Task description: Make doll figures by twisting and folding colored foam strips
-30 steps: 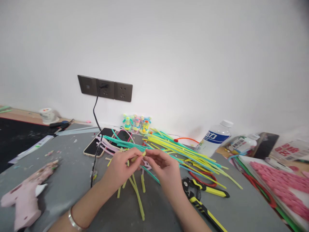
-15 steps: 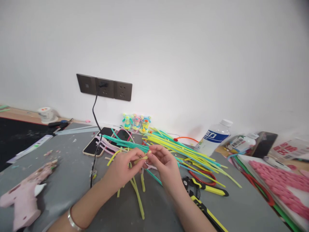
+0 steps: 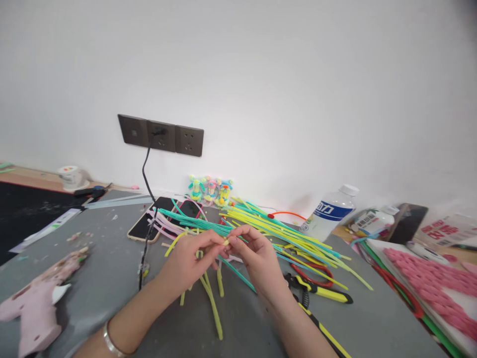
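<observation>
Thumb and fingertips of my left hand (image 3: pixel 191 262) pinch a short piece of yellow pipe cleaner (image 3: pixel 226 242). My right hand (image 3: pixel 254 259) grips the same piece from the other side, so the fingertips of both hands meet and hide most of it. Beneath them, loose yellow pipe cleaner lengths (image 3: pixel 215 313) lie on the grey mat. Teal pipe cleaners (image 3: pixel 186 219) and lilac ones (image 3: pixel 166 224) spread out behind my left hand. Beyond my right hand stretches a bundle of long yellow and teal stems (image 3: pixel 283 231).
Yellow-handled pliers (image 3: pixel 328 293) lie right of my right forearm. A pink glue gun (image 3: pixel 39 303) is at the left. Phones (image 3: pixel 143 226), a black cable (image 3: pixel 146 248), small pipe cleaner figures (image 3: pixel 211 190) and a bottle (image 3: pixel 331 211) stand or lie farther back.
Half a second ago more of the yellow piece showed between my fingers. My left fingertips have since moved in against the right ones, covering most of it.
</observation>
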Demonstrator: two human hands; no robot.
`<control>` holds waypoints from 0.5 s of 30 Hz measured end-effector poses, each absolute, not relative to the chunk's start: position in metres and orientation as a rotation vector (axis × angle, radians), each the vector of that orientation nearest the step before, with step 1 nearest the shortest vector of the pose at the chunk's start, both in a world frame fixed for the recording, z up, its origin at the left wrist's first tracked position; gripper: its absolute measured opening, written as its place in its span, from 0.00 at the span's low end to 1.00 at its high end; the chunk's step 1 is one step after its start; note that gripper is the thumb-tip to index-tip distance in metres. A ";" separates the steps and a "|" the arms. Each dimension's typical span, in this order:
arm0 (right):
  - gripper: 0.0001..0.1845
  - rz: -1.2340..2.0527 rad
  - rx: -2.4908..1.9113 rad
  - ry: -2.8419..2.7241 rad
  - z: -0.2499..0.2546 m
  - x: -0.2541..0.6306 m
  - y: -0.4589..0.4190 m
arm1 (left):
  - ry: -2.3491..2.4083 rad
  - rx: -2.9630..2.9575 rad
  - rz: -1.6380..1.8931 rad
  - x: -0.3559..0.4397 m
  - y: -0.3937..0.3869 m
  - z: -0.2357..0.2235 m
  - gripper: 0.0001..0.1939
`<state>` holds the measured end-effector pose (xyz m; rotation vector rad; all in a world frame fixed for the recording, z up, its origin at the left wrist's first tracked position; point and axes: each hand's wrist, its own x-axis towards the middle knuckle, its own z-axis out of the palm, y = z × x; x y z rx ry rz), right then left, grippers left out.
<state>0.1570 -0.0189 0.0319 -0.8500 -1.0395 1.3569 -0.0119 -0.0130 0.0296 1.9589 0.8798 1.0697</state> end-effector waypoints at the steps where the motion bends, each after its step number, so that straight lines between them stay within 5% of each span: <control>1: 0.15 1.354 -0.843 -1.038 0.032 0.157 -0.019 | 0.885 1.959 1.070 -0.012 -0.013 0.029 0.08; 15: 0.14 1.177 -0.907 -1.133 0.034 0.157 -0.020 | 0.928 2.044 1.066 -0.013 -0.015 0.028 0.08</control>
